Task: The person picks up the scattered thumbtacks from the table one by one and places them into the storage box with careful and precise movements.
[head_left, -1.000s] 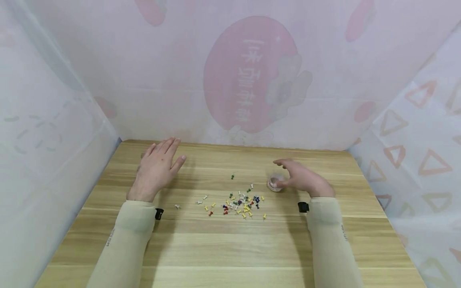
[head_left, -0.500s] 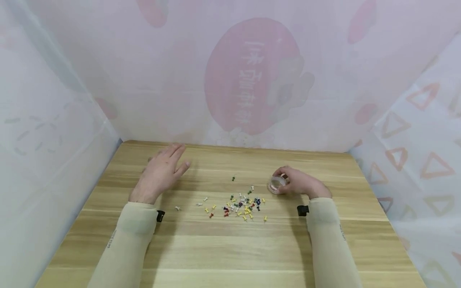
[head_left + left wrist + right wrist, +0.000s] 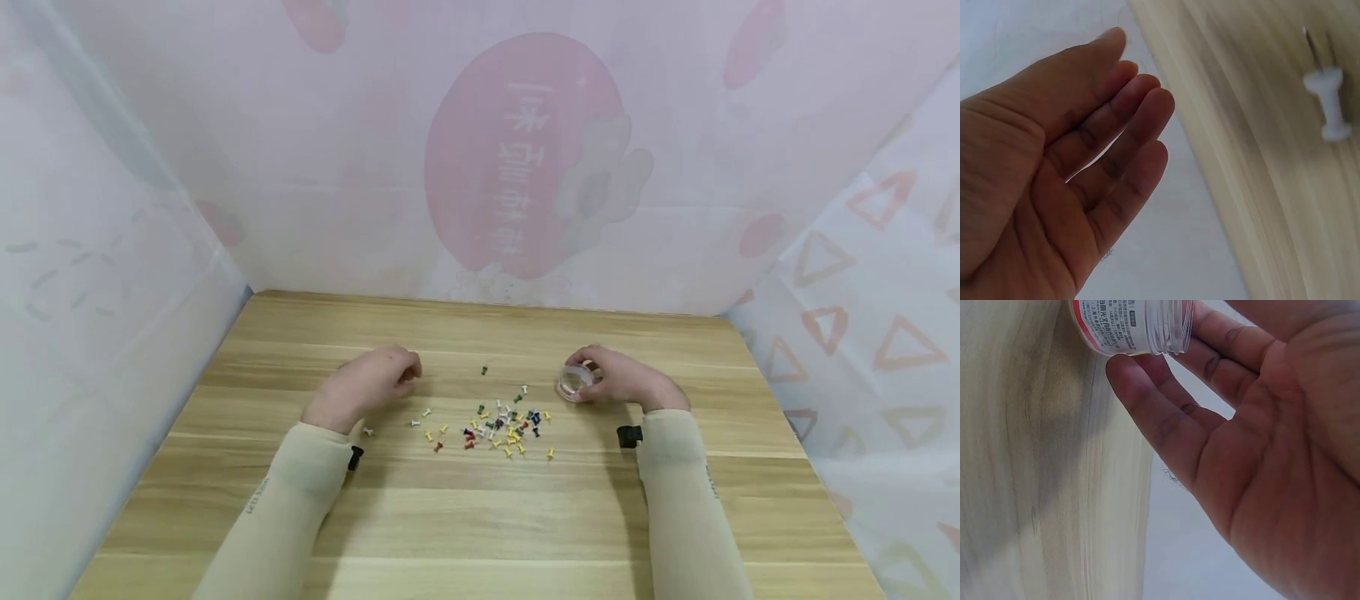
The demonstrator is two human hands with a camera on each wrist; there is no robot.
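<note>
My right hand (image 3: 628,379) grips a small clear plastic jar (image 3: 567,384), fingers and thumb around its side. In the right wrist view, the jar (image 3: 1113,328) shows a printed label with a red band and a bare screw-thread mouth. My left hand (image 3: 363,385) hovers left of the scattered push pins (image 3: 513,432), its fingers loosely bent. No object shows in that hand in the left wrist view. A white push pin (image 3: 1331,103) lies on the wood to its right there.
A green push pin (image 3: 484,370) lies apart behind the pile, and a white push pin (image 3: 367,431) sits near my left wrist. Patterned cloth walls (image 3: 360,217) border the wooden table (image 3: 480,517) at the back and sides.
My right hand has closed around the jar. My left hand has moved rightward and toward me, and its fingers have gone from spread to loosely bent.
</note>
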